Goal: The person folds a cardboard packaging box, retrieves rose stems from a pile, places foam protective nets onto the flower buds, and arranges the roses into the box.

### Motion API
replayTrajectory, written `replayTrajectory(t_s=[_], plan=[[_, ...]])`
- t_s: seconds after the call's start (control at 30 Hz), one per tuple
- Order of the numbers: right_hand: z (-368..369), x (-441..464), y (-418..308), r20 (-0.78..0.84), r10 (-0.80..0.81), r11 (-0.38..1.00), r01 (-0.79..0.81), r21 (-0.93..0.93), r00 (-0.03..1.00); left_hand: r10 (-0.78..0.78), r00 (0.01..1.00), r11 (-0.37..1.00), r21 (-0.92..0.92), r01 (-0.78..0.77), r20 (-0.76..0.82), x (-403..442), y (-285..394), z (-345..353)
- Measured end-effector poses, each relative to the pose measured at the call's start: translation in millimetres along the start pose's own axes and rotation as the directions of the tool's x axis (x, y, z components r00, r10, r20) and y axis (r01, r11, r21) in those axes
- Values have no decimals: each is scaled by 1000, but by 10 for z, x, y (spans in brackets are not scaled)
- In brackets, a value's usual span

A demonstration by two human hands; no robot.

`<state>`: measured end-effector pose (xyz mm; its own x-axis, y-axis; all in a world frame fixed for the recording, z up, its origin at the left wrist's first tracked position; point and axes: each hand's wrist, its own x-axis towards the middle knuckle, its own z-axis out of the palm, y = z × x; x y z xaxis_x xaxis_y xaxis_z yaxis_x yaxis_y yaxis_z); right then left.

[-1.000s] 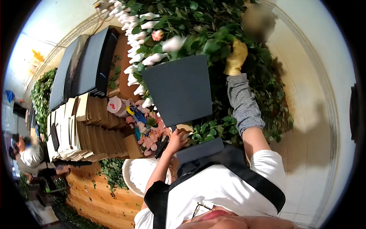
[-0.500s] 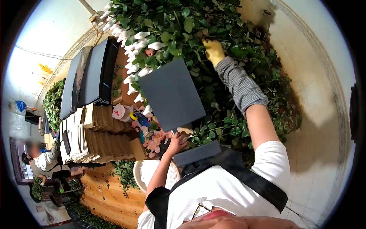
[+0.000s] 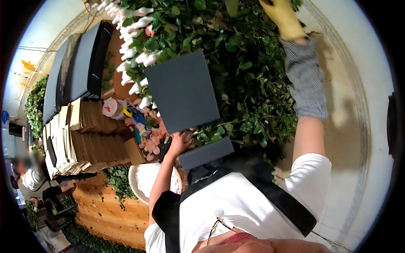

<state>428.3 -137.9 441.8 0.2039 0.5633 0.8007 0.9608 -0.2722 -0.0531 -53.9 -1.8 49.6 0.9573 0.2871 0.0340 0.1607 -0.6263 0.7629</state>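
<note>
A dark grey flat board point(image 3: 183, 92) lies over a heap of leafy rose stems point(image 3: 253, 71). My bare left hand point(image 3: 180, 142) is at the board's lower edge, next to a grey block point(image 3: 206, 152); its fingertips are partly hidden, so its grip is unclear. My right hand point(image 3: 284, 19), in a yellow glove with a grey striped sleeve, is at the far right edge of the foliage, its fingers cut off by the frame's top. Flower heads in white sleeves point(image 3: 137, 36) line the left of the heap, with one pink bloom point(image 3: 149, 30) among them.
Stacks of brown cardboard point(image 3: 90, 145) and dark grey sheets point(image 3: 84, 69) stand on the left. Pink petals point(image 3: 152, 143) lie near a white tub point(image 3: 112, 107). A white-lined basket point(image 3: 145, 181) is below. Another person point(image 3: 33, 181) is at the far left.
My gloved right hand has moved up and to the right, from amid the leaves to their far edge. My left hand stays by the board, and the whole view has shifted a little.
</note>
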Motion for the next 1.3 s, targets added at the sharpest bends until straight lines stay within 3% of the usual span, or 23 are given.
replayTrajectory(t_s=[0.03,0.1,0.17,0.2,0.27,0.3,0.37,0.43,0.5,0.53,0.57,0.6,0.67,0.7,0.77,0.83,0.9,1.0,1.1,1.17,1.2,1.23,1.3], plan=[[-212,-180,56,119,-157,987,151,56,980,6,999,1000,8,-5,-39,-8,79,-27],[-439,-741,-51,452,-88,939,-78,336,888,42,997,999,15,-41,-63,-8,100,-21],[-517,-1187,-441,727,-139,906,-210,367,673,23,997,999,38,-20,-68,-8,118,-30],[-544,-1378,-730,816,-175,907,-231,351,552,12,1000,989,151,-10,-9,-11,217,-115],[-380,-1868,-1200,861,-176,896,-284,340,477,-25,1000,992,122,24,6,5,269,-144],[-126,-2302,-1261,880,-169,905,-285,317,445,-49,998,999,-23,48,-44,10,215,-87],[310,-2996,-1354,871,16,967,-228,111,492,54,976,998,46,-45,-211,-52,200,8],[743,-3741,-1243,868,111,963,-268,27,485,-23,1000,999,37,23,0,-17,323,-152],[818,-3909,-1317,896,169,954,-296,-44,411,33,999,999,30,-33,0,5,329,-157],[863,-3975,-1303,839,126,978,-207,-16,530,82,997,996,22,-82,-10,4,329,-161],[911,-4057,-1320,838,136,975,-220,-19,528,83,997,996,26,-83,4,-9,330,-168],[957,-4001,-1415,861,254,935,-340,-102,440,91,994,984,149,-99,59,-4,310,-176],[832,-3569,-1691,879,203,979,-98,-178,431,149,975,882,423,-207,168,80,344,-230],[771,-3505,-1775,835,156,986,-130,-102,528,236,957,793,537,-289,166,116,369,-257],[852,-3898,-1769,744,105,980,-194,34,660,159,971,738,632,-237,179,178,530,-352],[910,-4044,-1758,783,216,956,-290,-48,584,220,971,760,607,-233,97,198,515,-338],[666,-3771,-1821,804,284,934,-342,-107,523,151,988,859,491,-145,28,139,394,-252],[849,-3974,-1700,736,303,918,-392,-55,606,147,989,886,448,-117,-33,24,454,-213],[968,-3952,-1508,897,244,854,-519,-19,369,200,976,881,451,-143,-82,126,429,-223],[863,-3825,-1356,964,132,784,-619,40,229,98,995,798,599,-68,-18,167,463,-280],[767,-3695,-1221,987,33,732,-676,84,159,27,999,771,635,-41,31,177,347,-248],[532,-3286,-1179,996,-22,609,-789,85,90,71,997,802,593,-66,14,168,423,-254],[465,-3021,-1046,956,203,499,-862,84,210,199,980,896,411,-169,-30,131,346,-212]])
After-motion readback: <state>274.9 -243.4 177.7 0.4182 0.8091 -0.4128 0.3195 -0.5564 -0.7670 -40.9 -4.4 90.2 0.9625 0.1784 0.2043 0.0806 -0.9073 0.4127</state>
